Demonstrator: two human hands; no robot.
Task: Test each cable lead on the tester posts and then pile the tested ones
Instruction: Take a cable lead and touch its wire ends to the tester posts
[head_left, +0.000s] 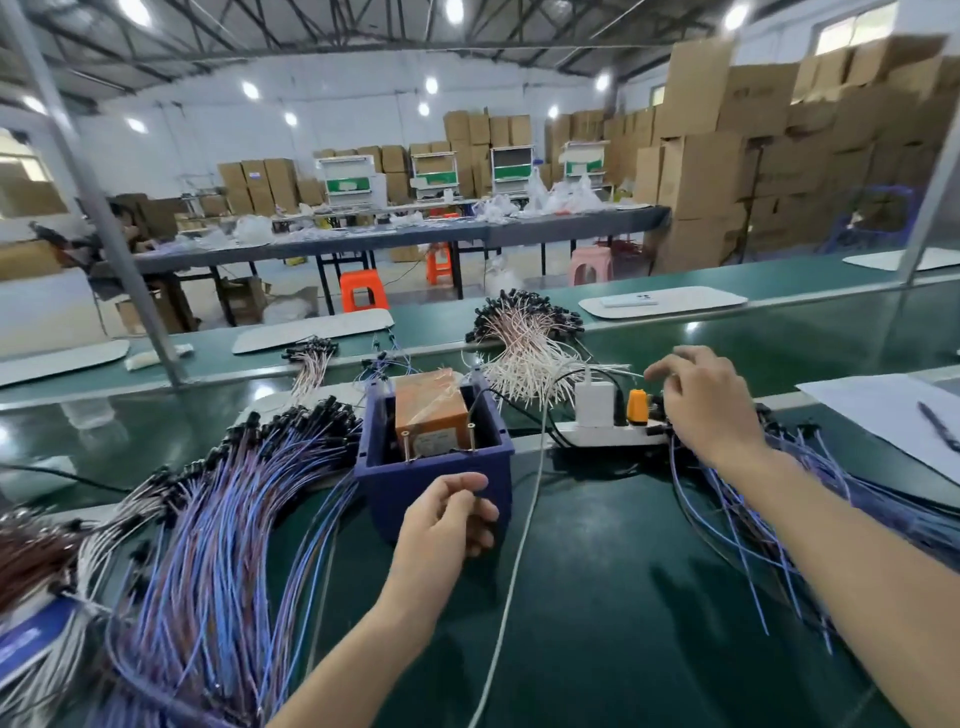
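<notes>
A blue tester box (488, 486) is set on the green bench (623, 597) near its middle, and a tape-wrapped orange block (431, 410) is housed inside it. Two metal tester posts (408, 447) are seen standing upright at the front of the block, with no lead touching them.

The left hand (447, 525) is held just in front of the box's near wall, its fingers curled and the thumb laid over the forefinger. Whether a lead is pinched there cannot be told.

The right hand (711, 405) is stretched out over the far end of the right-hand pile of blue leads (769, 493), just beside a white power strip (613, 434). Its fingers are bent downward and blurred, so its grip cannot be judged.

A much larger heap of blue and purple leads (218, 519) is spread to the left of the box, its black connectors turned away from the person. A bundle of white leads (524, 353) is piled behind the box.

A white charger (595, 402) and an orange plug (638, 406) are plugged into the strip, and a white cable (514, 571) is run from there toward the near edge. A sheet of paper (878, 410) with a pen (937, 426) on it is laid at the far right
</notes>
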